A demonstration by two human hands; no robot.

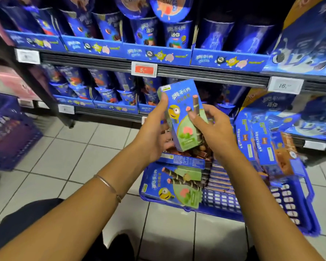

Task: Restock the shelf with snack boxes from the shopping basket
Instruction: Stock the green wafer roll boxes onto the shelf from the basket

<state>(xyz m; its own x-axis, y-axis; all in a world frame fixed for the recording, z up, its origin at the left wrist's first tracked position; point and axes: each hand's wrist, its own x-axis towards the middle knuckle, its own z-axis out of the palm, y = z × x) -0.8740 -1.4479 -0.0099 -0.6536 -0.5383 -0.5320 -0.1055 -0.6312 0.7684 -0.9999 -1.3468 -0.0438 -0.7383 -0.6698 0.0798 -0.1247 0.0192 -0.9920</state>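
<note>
Shelf (211, 75): blue snack packs, upper frame.
Basket (290, 210): lower right, boxes inside.
Hands: left hand (154, 134) and right hand (213, 129) both grip one snack box (179, 110), centre frame.

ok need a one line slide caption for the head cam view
Both hands, left and right, hold a blue-and-green snack box above the blue shopping basket, facing stocked shelves.

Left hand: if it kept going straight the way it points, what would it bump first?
The left hand points up and forward; past the box it holds, likely the cups on the lower shelf, though depth is unclear.
</note>
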